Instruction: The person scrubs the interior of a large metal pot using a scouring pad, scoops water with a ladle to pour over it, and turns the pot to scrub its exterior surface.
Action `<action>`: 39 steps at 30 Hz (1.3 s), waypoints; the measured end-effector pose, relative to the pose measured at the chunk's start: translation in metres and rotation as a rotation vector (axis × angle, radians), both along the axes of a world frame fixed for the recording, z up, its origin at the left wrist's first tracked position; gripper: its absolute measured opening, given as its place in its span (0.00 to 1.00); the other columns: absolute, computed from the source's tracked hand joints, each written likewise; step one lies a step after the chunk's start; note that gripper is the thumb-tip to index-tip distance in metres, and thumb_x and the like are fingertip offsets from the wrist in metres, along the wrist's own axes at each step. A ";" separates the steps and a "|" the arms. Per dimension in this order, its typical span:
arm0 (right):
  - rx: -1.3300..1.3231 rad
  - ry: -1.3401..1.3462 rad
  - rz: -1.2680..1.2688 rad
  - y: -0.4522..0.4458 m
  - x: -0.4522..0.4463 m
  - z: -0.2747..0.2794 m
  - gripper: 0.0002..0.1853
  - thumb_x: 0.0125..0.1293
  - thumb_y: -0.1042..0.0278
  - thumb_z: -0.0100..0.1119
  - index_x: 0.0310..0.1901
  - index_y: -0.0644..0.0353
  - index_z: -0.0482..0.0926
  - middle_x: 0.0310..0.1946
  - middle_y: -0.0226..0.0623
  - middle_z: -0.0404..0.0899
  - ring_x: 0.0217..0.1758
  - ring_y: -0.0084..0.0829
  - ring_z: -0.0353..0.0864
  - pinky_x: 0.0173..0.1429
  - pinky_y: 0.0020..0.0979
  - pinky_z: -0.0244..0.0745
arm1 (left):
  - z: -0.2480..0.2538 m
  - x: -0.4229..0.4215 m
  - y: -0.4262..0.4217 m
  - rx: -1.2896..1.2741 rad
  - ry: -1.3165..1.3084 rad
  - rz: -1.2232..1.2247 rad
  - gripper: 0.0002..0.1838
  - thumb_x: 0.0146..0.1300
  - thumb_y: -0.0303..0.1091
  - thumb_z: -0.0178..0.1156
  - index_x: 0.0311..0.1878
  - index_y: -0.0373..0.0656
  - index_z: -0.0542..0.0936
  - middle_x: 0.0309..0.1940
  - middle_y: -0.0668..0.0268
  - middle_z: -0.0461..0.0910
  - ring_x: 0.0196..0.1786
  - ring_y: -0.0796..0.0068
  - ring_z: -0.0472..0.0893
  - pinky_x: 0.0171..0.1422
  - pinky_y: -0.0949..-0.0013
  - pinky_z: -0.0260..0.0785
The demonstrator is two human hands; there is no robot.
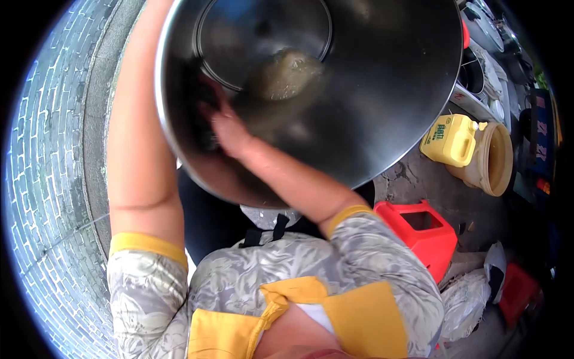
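Note:
A large, round metal pot (382, 102) is tilted in front of me with its mouth toward me. Some murky, brownish water (290, 75) with a few bubbles lies inside it, close to the ringed bottom. My right hand (230, 128) reaches in and presses against the left inner wall. Its fingers curl into deep shadow; a dark thing seems to be under them, too dim to name. My left arm runs up along the pot's outer left side, and the left hand is beyond the top of the view.
To the right stand a yellow jug (449, 140) and a beige bucket (499, 158) lying tilted. A red plastic stool (418, 233) is near my right elbow, with white sacks (466, 305) behind it. Pans and dishes (484, 66) sit at upper right. Brick-patterned paving (54, 179) lies left.

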State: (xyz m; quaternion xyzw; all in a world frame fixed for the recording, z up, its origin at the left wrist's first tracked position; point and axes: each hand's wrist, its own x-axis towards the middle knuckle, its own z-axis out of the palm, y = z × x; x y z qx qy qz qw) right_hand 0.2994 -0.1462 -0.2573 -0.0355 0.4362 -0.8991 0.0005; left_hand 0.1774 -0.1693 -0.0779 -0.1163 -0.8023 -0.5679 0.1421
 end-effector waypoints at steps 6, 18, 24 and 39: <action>1.069 -0.179 0.402 0.028 0.004 -0.171 0.31 0.59 0.61 0.56 0.65 0.55 0.64 0.65 0.50 0.61 0.72 0.47 0.53 0.76 0.39 0.43 | -0.003 0.001 -0.004 0.015 0.030 0.060 0.16 0.65 0.41 0.58 0.43 0.35 0.82 0.35 0.63 0.82 0.36 0.80 0.79 0.43 0.79 0.68; 2.400 -0.163 0.204 0.247 -0.152 -0.252 0.26 0.63 0.61 0.45 0.63 0.56 0.63 0.65 0.38 0.62 0.64 0.37 0.66 0.66 0.42 0.60 | -0.004 0.016 -0.009 0.036 0.101 0.076 0.16 0.65 0.41 0.58 0.43 0.35 0.82 0.35 0.64 0.82 0.35 0.81 0.78 0.43 0.79 0.68; 1.065 -0.306 0.210 0.019 -0.110 -0.282 0.27 0.65 0.64 0.47 0.66 0.56 0.59 0.63 0.46 0.62 0.67 0.41 0.59 0.68 0.40 0.55 | 0.000 0.007 -0.004 0.023 0.110 0.074 0.16 0.65 0.41 0.58 0.43 0.35 0.82 0.34 0.65 0.82 0.35 0.81 0.78 0.43 0.79 0.68; 2.247 -0.062 0.718 0.240 -0.033 -0.116 0.27 0.57 0.52 0.57 0.61 0.39 0.71 0.64 0.33 0.66 0.72 0.40 0.56 0.72 0.62 0.37 | -0.001 -0.072 -0.006 0.205 -0.074 -0.158 0.19 0.66 0.40 0.58 0.52 0.35 0.79 0.42 0.63 0.83 0.43 0.78 0.81 0.47 0.76 0.73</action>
